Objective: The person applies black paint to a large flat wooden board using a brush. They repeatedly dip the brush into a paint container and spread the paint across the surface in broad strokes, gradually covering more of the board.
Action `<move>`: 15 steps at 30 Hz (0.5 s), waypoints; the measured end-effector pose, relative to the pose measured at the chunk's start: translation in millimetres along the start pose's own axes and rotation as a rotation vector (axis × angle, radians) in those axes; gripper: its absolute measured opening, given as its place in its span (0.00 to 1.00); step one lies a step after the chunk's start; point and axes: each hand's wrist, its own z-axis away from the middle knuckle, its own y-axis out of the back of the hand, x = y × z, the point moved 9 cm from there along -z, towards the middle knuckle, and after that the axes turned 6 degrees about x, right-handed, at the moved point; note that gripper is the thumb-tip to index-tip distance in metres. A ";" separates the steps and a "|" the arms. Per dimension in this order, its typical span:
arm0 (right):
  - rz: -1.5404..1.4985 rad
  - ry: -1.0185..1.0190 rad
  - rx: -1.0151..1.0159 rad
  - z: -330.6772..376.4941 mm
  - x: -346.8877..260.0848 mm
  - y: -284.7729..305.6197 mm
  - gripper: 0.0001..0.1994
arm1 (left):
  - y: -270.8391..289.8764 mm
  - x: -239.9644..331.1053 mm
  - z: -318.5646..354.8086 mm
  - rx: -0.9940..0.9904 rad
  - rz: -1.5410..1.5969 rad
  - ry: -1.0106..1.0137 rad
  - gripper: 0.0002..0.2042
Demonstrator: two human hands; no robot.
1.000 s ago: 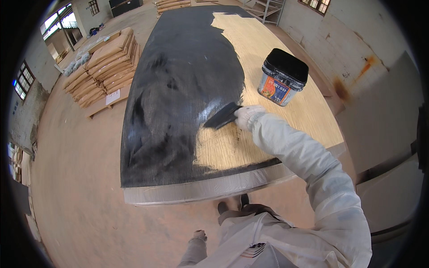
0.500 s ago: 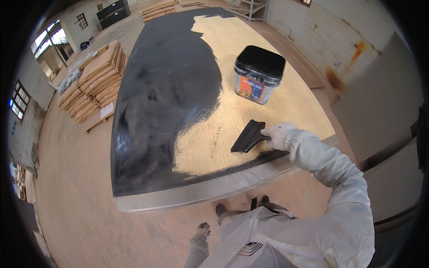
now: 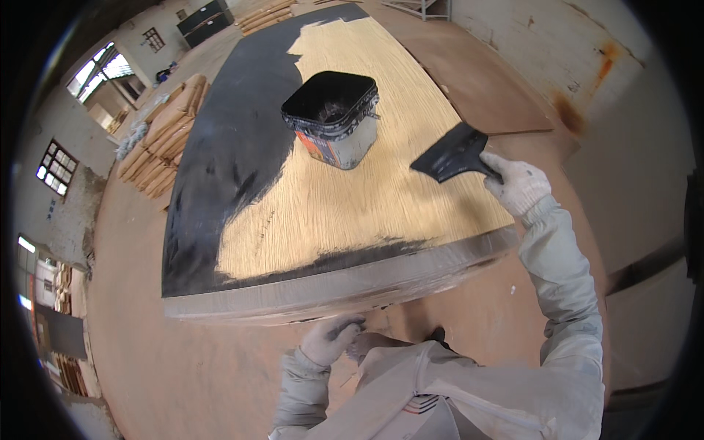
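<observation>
My right hand (image 3: 517, 183), in a white glove, is closed round the handle of a black wide-bladed scraper (image 3: 451, 152). The scraper is above the bare right part of a large wood-grain panel (image 3: 411, 198); whether its blade touches is hard to tell. A square plastic bucket (image 3: 341, 143), its inside and rim coated black, stands on the panel left of the scraper. Black coating (image 3: 227, 139) covers the panel's left side and a strip along its near edge. My left hand (image 3: 328, 341), gloved with dark fingertips, is low by the near edge, fingers curled, nothing visible in them.
Grey wrapping (image 3: 330, 297) covers the panel stack's near side. Brown-wrapped packs (image 3: 165, 143) are piled beyond its left edge. A brown board (image 3: 477, 81) lies along the right side, and large grey sheets (image 3: 623, 169) lean at the far right.
My view has shifted, so the bucket appears further left and its dark inside shows. My right hand has lifted the scraper up and to the right. My left hand has risen toward the panel's near edge.
</observation>
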 end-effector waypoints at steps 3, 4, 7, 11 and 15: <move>-0.129 0.142 0.182 -30.1 -0.9 35.2 0.25 | -43.3 18.6 -4.0 0.036 -0.003 0.006 0.14; -0.179 0.205 0.248 -42.8 -9.9 48.9 0.25 | -56.7 21.1 -4.6 0.025 -0.037 0.002 0.15; -0.150 0.257 0.249 -88.8 -55.8 73.0 0.23 | -84.1 15.9 -6.3 -0.003 -0.098 0.010 0.17; -0.012 0.347 0.230 -162.2 -133.3 70.9 0.21 | -90.0 20.3 -16.6 0.036 -0.099 0.013 0.18; 0.308 0.424 0.045 -242.0 -206.6 35.2 0.18 | -69.6 15.3 -25.9 0.073 -0.029 0.029 0.19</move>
